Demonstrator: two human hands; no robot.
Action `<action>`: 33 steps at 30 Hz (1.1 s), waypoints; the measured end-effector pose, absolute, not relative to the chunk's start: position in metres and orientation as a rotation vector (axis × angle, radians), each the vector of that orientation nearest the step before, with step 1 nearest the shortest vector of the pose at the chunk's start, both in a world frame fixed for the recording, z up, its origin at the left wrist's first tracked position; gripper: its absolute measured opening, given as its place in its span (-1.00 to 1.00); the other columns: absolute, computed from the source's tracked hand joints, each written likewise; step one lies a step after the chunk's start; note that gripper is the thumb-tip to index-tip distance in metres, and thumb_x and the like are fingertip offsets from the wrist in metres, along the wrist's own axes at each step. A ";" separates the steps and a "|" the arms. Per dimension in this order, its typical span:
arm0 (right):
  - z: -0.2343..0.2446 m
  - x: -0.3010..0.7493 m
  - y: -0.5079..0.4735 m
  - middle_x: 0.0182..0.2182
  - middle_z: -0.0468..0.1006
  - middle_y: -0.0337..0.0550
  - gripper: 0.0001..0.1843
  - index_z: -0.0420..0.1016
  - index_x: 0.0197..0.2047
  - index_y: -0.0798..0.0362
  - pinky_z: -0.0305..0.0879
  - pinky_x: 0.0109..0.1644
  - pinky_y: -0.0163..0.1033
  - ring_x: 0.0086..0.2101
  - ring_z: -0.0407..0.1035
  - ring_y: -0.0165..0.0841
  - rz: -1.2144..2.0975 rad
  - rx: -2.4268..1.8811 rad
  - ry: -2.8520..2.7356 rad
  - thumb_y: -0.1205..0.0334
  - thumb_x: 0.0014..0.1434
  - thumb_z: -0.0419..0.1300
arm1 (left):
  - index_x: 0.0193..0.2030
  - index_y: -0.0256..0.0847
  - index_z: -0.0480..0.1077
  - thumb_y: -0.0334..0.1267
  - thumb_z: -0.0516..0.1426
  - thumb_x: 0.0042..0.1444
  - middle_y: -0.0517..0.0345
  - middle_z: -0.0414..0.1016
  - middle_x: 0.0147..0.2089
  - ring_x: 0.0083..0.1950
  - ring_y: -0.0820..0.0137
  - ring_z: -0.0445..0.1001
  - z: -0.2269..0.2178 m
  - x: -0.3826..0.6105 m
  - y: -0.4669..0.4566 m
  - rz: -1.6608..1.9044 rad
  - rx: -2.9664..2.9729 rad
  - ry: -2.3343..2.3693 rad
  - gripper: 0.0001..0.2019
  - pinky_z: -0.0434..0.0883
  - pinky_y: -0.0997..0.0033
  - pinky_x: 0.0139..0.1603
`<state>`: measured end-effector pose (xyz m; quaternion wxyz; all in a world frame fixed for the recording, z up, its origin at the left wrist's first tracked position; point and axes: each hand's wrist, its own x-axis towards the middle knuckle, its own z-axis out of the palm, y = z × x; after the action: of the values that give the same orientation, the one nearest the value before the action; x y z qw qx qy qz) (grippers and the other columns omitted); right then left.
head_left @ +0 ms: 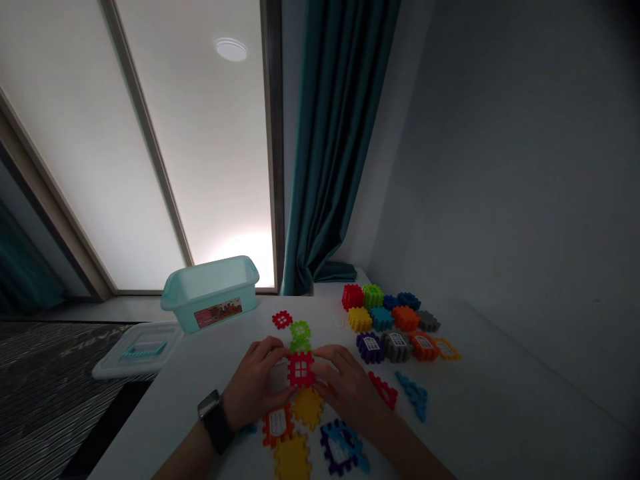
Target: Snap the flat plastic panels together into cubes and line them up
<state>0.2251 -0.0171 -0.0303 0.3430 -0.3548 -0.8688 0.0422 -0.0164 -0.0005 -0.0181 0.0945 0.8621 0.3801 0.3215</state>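
Observation:
Between my two hands is a red square building tile (301, 369) with a window cut-out and toothed edges. My left hand (261, 373), with a dark watch on its wrist, grips the tile's left side. Fingers of my right hand (345, 387) close on its right side. Just beyond it lie green tiles (301, 335), close to its far edge; I cannot tell if they are joined. A yellow tile (308, 408) is right below it. Nearer still are an orange window tile (278, 425), another yellow tile (293, 457) and a purple window tile (333, 448) with a blue piece (350, 443) on top.
Stacks of coloured tiles, such as a red stack (353, 297) and an orange stack (405, 318), stand at the right back. A red piece (383, 390) and a blue piece (413, 396) lie right of my hands. A teal bin (175, 303) and its lid (107, 363) are left.

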 end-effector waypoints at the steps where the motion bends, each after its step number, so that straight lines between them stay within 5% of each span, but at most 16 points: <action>1: -0.031 0.225 -0.017 0.04 0.46 -0.05 -0.83 0.43 -0.02 -0.08 0.37 0.11 0.02 0.05 0.34 -0.17 0.100 -0.897 -2.257 0.27 0.38 0.07 | 0.00 -0.15 0.42 -0.23 0.30 0.01 0.00 0.44 0.00 -0.02 0.16 0.44 -0.018 -0.016 -0.001 0.919 2.538 1.118 -0.62 0.43 0.14 0.03; 6: -0.031 0.221 -0.017 -0.05 0.46 -0.06 -0.86 0.45 -0.14 -0.04 0.38 0.05 -0.06 -0.01 0.35 -0.21 0.282 -0.899 -2.103 0.26 0.38 0.06 | -0.15 -0.12 0.49 -0.18 0.15 0.21 0.03 0.44 -0.05 -0.04 0.18 0.44 -0.017 -0.013 -0.001 0.846 2.467 1.095 -0.85 0.42 0.18 0.00; 21: -0.022 0.206 -0.019 -0.26 0.39 -0.18 -0.67 0.25 -0.47 0.02 0.29 -0.07 -0.20 -0.17 0.35 -0.28 1.068 -1.033 -1.771 0.10 0.32 0.08 | -0.42 -0.19 0.34 -0.21 0.04 0.30 0.09 0.35 -0.20 -0.15 0.31 0.40 -0.014 -0.002 0.001 1.012 1.969 0.940 -0.75 0.38 0.32 -0.07; 29: -0.023 0.209 -0.020 -0.31 0.44 -0.24 -0.86 0.40 -0.25 0.00 0.32 -0.16 -0.25 -0.26 0.39 -0.31 1.126 -1.039 -1.749 0.15 0.31 0.10 | -0.38 -0.19 0.35 -0.17 0.04 0.30 0.11 0.39 -0.25 -0.20 0.32 0.39 -0.012 -0.003 -0.001 0.977 1.955 0.920 -0.76 0.37 0.33 -0.12; 33: -0.021 0.212 -0.021 -0.27 0.47 -0.18 -0.83 0.46 -0.22 0.00 0.32 -0.10 -0.22 -0.20 0.40 -0.29 0.821 -0.984 -1.872 0.18 0.36 0.08 | -0.25 -0.20 0.41 -0.14 0.06 0.28 0.08 0.48 -0.23 -0.16 0.28 0.43 -0.010 -0.003 -0.002 0.873 1.968 0.960 -0.79 0.37 0.32 -0.09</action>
<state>0.2125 -0.0207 -0.0213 0.4226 -0.3930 -0.7479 0.3281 -0.0033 -0.0020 -0.0101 0.3820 0.7716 0.3762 0.3423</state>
